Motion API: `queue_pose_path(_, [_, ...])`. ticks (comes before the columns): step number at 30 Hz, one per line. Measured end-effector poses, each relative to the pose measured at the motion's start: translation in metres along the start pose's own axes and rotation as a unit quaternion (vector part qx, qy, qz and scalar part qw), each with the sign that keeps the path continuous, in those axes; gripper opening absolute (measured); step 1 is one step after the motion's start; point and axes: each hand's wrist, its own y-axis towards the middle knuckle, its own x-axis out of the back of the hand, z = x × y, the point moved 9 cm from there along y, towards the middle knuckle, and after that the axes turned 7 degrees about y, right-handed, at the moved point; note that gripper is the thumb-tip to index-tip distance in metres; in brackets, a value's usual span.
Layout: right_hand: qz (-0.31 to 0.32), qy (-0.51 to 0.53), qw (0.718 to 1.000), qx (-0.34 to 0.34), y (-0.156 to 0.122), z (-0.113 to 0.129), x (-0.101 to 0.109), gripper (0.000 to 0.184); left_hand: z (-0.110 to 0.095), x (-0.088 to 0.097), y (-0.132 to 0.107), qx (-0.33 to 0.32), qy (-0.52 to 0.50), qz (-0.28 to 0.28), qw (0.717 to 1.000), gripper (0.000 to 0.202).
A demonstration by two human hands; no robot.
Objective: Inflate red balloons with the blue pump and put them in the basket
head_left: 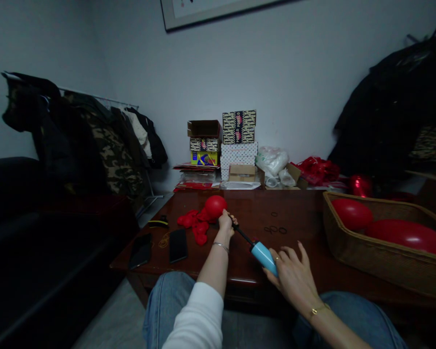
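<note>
A small, partly filled red balloon [215,207] sits over the table at the fingers of my left hand [225,223]. That hand is closed round its neck and the black end of a balloon pump [264,257]. The pump's dark rod slants down from there to a light blue barrel. My right hand [294,274] grips this barrel between thumb and forefinger, its other fingers raised and spread. Limp red balloons [196,224] lie in a pile left of my left hand. Where the balloon's neck meets the pump is hidden by my fingers.
A wicker basket [385,254] with large inflated red balloons stands at the right. Two dark phones [178,245], yellow rubber bands [164,240] and black rings [282,230] lie on the wooden table [247,208]. Stacked boxes [239,160] and plastic bags [272,159] line its back.
</note>
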Motion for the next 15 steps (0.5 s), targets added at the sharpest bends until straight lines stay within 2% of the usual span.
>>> queue_pose_path(3, [-0.004, 0.001, 1.000, 0.003, -0.010, -0.002, 0.007, 0.040, -0.010, 0.004, 0.002, -0.008, 0.009, -0.006, 1.000, 0.029])
queue_pose_path(7, [-0.005, -0.001, 1.000, -0.002, -0.012, 0.000, 0.011, 0.036, -0.006, 0.008, 0.001, 0.003, 0.000, -0.012, 1.000, 0.031])
queue_pose_path(11, [0.001, -0.003, 1.000, -0.003, -0.001, 0.006, 0.005, 0.036, 0.006, 0.010, -0.004, 0.016, -0.018, -0.017, 1.000, 0.032])
queue_pose_path(15, [0.007, -0.011, 1.000, -0.004, 0.021, 0.013, -0.003, 0.034, 0.019, 0.002, -0.013, 0.031, -0.009, -0.016, 0.999, 0.031])
